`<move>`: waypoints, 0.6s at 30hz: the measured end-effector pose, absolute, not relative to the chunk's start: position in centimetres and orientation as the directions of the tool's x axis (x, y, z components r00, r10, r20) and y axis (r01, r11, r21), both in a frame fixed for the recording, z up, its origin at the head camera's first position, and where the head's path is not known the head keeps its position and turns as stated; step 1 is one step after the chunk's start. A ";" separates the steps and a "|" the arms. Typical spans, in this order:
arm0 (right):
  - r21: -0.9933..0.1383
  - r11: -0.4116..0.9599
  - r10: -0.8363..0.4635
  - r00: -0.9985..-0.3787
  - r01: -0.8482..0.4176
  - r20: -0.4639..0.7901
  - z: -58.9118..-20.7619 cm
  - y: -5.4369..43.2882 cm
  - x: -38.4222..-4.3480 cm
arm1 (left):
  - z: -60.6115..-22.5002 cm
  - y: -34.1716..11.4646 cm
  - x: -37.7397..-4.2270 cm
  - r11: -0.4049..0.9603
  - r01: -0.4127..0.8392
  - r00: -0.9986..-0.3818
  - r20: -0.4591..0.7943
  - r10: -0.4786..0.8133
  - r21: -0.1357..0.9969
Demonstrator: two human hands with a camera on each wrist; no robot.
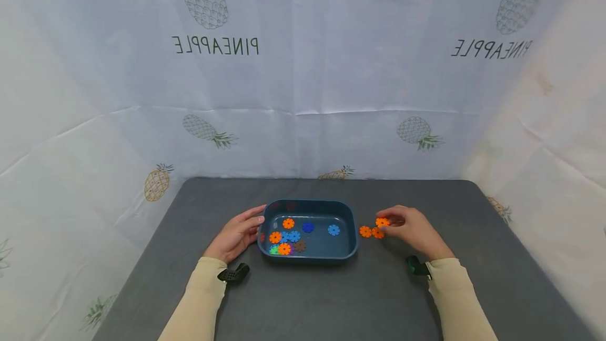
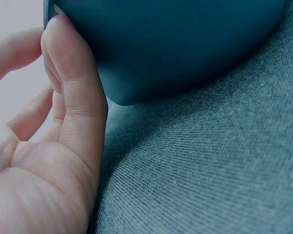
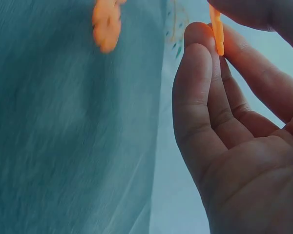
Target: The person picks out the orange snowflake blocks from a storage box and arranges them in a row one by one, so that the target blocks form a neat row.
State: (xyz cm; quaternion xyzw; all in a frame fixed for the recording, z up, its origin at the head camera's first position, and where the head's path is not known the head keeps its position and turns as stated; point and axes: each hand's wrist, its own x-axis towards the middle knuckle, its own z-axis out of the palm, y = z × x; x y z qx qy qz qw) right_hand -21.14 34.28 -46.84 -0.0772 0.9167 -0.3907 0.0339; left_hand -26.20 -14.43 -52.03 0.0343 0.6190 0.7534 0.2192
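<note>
My left hand (image 1: 239, 233) holds the left end of a dark blue rectangular plastic tray (image 1: 312, 260). In the left wrist view the thumb lies against the tray's wall (image 2: 176, 44), its tip up at the rim. On the right, my right hand (image 1: 412, 228) pinches an orange notched plastic disc (image 1: 382, 222) between thumb and fingertips. The right wrist view has this disc (image 3: 218, 31) edge-on, raised over the table. Just below it, two more orange discs (image 1: 365, 231) lie side by side on the tabletop, right of the tray.
Several notched discs lie in the tray, mostly on its left: orange (image 1: 288, 223), light blue (image 1: 333, 230), dark blue (image 1: 307, 227), brown (image 1: 300, 246) and green. A dark grey cloth covers the table (image 1: 312, 299). Behind it hangs a white pineapple-print curtain (image 1: 322, 78).
</note>
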 end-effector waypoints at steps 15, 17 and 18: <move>-0.669 0.743 -0.084 -0.995 -0.022 -0.061 -49.3 35.7 -20.9 | -52.1 -15.0 -25.8 -0.117 -0.257 -0.900 -0.193 0.391 0.959; -0.657 0.754 -0.086 -0.995 -0.026 -0.060 -49.2 35.9 -21.0 | -52.1 -14.8 -25.9 -0.122 -0.255 -0.901 -0.189 0.391 0.959; -0.654 0.757 -0.082 -0.995 -0.021 -0.063 -49.2 35.9 -21.1 | -52.1 -14.7 -26.0 -0.123 -0.253 -0.901 -0.187 0.392 0.960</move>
